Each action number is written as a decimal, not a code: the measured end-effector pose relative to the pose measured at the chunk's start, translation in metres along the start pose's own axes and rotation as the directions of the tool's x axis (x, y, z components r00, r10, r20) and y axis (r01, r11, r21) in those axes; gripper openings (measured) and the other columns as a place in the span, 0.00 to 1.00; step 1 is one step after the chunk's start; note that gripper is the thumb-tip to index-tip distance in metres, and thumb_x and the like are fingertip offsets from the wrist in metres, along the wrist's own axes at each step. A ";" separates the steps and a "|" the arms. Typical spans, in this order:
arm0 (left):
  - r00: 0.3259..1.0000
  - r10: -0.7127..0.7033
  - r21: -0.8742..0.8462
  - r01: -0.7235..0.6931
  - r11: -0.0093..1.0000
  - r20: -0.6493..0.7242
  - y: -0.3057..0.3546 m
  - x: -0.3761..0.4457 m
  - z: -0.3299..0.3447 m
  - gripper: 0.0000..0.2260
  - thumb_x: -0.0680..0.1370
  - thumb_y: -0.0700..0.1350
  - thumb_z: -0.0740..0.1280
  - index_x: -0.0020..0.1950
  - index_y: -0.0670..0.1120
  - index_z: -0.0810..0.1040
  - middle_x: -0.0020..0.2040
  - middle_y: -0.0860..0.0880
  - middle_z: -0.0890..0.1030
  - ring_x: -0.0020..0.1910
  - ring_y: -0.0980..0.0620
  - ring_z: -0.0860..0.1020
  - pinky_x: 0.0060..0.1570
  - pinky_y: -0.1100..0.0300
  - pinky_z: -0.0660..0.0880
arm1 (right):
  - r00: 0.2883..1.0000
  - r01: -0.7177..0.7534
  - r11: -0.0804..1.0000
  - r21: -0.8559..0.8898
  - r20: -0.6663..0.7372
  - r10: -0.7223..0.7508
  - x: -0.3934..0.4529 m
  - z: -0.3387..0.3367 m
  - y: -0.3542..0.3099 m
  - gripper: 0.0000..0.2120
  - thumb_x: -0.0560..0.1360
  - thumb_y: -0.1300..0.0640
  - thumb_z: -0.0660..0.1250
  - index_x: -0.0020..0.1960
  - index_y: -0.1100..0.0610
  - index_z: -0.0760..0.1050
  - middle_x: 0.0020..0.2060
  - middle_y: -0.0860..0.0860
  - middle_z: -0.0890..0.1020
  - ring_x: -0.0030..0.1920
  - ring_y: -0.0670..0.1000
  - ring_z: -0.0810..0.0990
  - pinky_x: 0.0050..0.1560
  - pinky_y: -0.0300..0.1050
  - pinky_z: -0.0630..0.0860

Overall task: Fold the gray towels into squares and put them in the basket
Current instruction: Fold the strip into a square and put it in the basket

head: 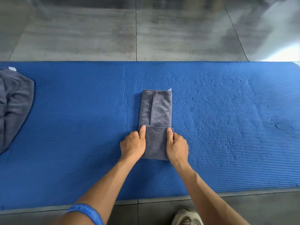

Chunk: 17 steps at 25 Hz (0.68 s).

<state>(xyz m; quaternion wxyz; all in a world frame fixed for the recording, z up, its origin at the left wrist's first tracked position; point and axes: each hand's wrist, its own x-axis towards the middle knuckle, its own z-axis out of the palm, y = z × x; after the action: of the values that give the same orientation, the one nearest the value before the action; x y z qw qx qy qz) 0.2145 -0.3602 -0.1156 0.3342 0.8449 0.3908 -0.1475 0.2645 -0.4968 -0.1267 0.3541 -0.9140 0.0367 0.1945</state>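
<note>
Towel (156, 109) mid-mat (227, 111), long strip running toward 12 o'clock. Left hand (133, 144) and right hand (177, 146) each pinch a near-flap corner, thumbs on top, probably to carry the fold squarely. Unfolded towels (14, 103) wait at 9. Basket unseen.

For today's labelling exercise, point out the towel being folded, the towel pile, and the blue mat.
Folded towel (160, 109), head view: on its upper flat layer.
Towel pile (14, 103), head view: on the rumpled middle.
Blue mat (227, 111), head view: on a bare ribbed stretch right of the folded towel.
</note>
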 end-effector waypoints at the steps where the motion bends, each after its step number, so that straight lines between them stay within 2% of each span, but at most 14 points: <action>1: 1.000 0.000 0.041 0.001 0.999 -0.012 0.000 0.001 0.001 0.28 0.81 0.64 0.44 0.40 0.44 0.71 0.46 0.46 0.80 0.47 0.46 0.77 0.59 0.45 0.71 | 1.000 -0.005 0.997 -0.073 -0.007 0.004 0.001 0.002 0.001 0.28 0.82 0.38 0.50 0.34 0.57 0.69 0.34 0.53 0.79 0.38 0.57 0.77 0.38 0.48 0.66; 3: 0.997 0.050 0.133 -0.040 0.990 -0.067 -0.002 0.000 0.001 0.26 0.82 0.63 0.45 0.38 0.46 0.70 0.39 0.48 0.79 0.42 0.47 0.78 0.55 0.47 0.71 | 0.999 0.001 0.981 -0.193 -0.031 -0.007 0.003 0.006 0.004 0.25 0.82 0.39 0.50 0.41 0.57 0.70 0.42 0.56 0.81 0.44 0.60 0.79 0.40 0.48 0.65; 4: 0.988 0.099 0.185 -0.076 0.980 -0.120 -0.005 0.001 0.001 0.24 0.82 0.62 0.46 0.40 0.47 0.69 0.37 0.49 0.78 0.41 0.46 0.79 0.53 0.48 0.70 | 0.997 0.039 0.973 -0.228 -0.052 -0.052 0.003 0.006 0.004 0.21 0.82 0.40 0.51 0.46 0.56 0.70 0.46 0.55 0.81 0.46 0.60 0.79 0.40 0.49 0.65; 6: 0.929 0.278 0.258 -0.214 0.942 -0.243 -0.015 0.005 0.002 0.15 0.82 0.59 0.54 0.47 0.48 0.68 0.40 0.49 0.78 0.40 0.46 0.79 0.46 0.50 0.72 | 0.957 0.232 0.942 -0.244 -0.114 -0.266 0.004 0.003 0.007 0.12 0.83 0.46 0.56 0.57 0.54 0.69 0.56 0.52 0.77 0.49 0.57 0.78 0.39 0.49 0.68; 7: 0.867 0.414 0.306 -0.329 0.893 -0.277 -0.021 0.009 0.003 0.11 0.81 0.55 0.60 0.50 0.48 0.68 0.43 0.49 0.77 0.41 0.45 0.78 0.42 0.50 0.74 | 0.891 0.391 0.877 -0.280 -0.125 -0.437 0.007 0.002 0.009 0.10 0.82 0.51 0.59 0.61 0.53 0.69 0.59 0.51 0.75 0.51 0.55 0.77 0.41 0.49 0.71; 8: 0.797 0.540 0.368 -0.433 0.823 -0.271 -0.027 0.014 0.003 0.08 0.80 0.50 0.65 0.53 0.49 0.70 0.47 0.49 0.76 0.43 0.46 0.76 0.41 0.50 0.76 | 0.787 0.546 0.762 -0.349 -0.097 -0.609 0.013 0.000 0.014 0.10 0.81 0.57 0.62 0.62 0.53 0.71 0.61 0.50 0.75 0.51 0.55 0.76 0.44 0.50 0.73; 9: 0.734 0.637 0.432 -0.508 0.745 -0.236 -0.033 0.019 0.002 0.10 0.77 0.45 0.69 0.56 0.50 0.72 0.51 0.49 0.75 0.46 0.46 0.76 0.42 0.49 0.77 | 0.671 0.662 0.619 -0.423 -0.033 -0.741 0.021 -0.002 0.021 0.11 0.79 0.60 0.65 0.61 0.53 0.74 0.62 0.49 0.77 0.51 0.55 0.77 0.48 0.50 0.73; 10: 0.688 0.705 0.480 -0.565 0.671 -0.175 -0.038 0.025 0.000 0.16 0.75 0.40 0.72 0.60 0.51 0.73 0.55 0.49 0.75 0.48 0.47 0.75 0.45 0.49 0.78 | 0.582 0.732 0.500 -0.464 0.043 -0.812 0.028 -0.007 0.028 0.13 0.76 0.62 0.66 0.59 0.53 0.76 0.62 0.48 0.78 0.51 0.56 0.78 0.50 0.49 0.72; 11: 0.652 0.749 0.503 -0.610 0.612 -0.120 -0.041 0.029 -0.004 0.22 0.72 0.36 0.73 0.63 0.51 0.74 0.59 0.49 0.76 0.51 0.47 0.74 0.46 0.50 0.78 | 0.543 0.768 0.435 -0.471 0.118 -0.831 0.035 -0.013 0.034 0.17 0.74 0.64 0.65 0.61 0.52 0.76 0.64 0.47 0.78 0.54 0.56 0.78 0.53 0.48 0.71; 13: 0.624 0.781 0.517 -0.661 0.543 -0.022 -0.047 0.032 -0.010 0.32 0.66 0.30 0.73 0.68 0.50 0.75 0.65 0.49 0.76 0.58 0.48 0.73 0.49 0.51 0.77 | 0.554 0.804 0.401 -0.438 0.308 -0.774 0.043 -0.027 0.045 0.32 0.68 0.65 0.60 0.71 0.50 0.69 0.72 0.46 0.72 0.62 0.54 0.73 0.60 0.45 0.66; 15: 0.696 0.710 0.486 -0.660 0.573 0.107 -0.052 0.026 -0.011 0.42 0.65 0.28 0.70 0.76 0.52 0.64 0.75 0.52 0.67 0.68 0.49 0.68 0.59 0.52 0.72 | 0.569 0.819 0.413 -0.398 0.481 -0.667 0.045 -0.037 0.054 0.40 0.66 0.62 0.56 0.79 0.47 0.57 0.78 0.43 0.59 0.71 0.53 0.66 0.68 0.45 0.61; 17: 0.744 0.639 0.414 -0.653 0.634 0.194 -0.056 0.024 -0.012 0.47 0.70 0.30 0.67 0.79 0.58 0.48 0.80 0.57 0.50 0.77 0.52 0.55 0.69 0.54 0.60 | 0.571 0.821 0.427 -0.379 0.556 -0.604 0.045 -0.040 0.058 0.41 0.70 0.56 0.56 0.81 0.45 0.48 0.80 0.41 0.50 0.76 0.52 0.59 0.74 0.46 0.55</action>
<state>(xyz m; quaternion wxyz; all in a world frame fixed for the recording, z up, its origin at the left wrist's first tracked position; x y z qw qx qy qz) 0.1877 -0.3117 -0.1443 0.1621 0.9796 0.0119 -0.1180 0.3074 -0.5633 -0.1533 0.0925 -0.8513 -0.4855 0.1762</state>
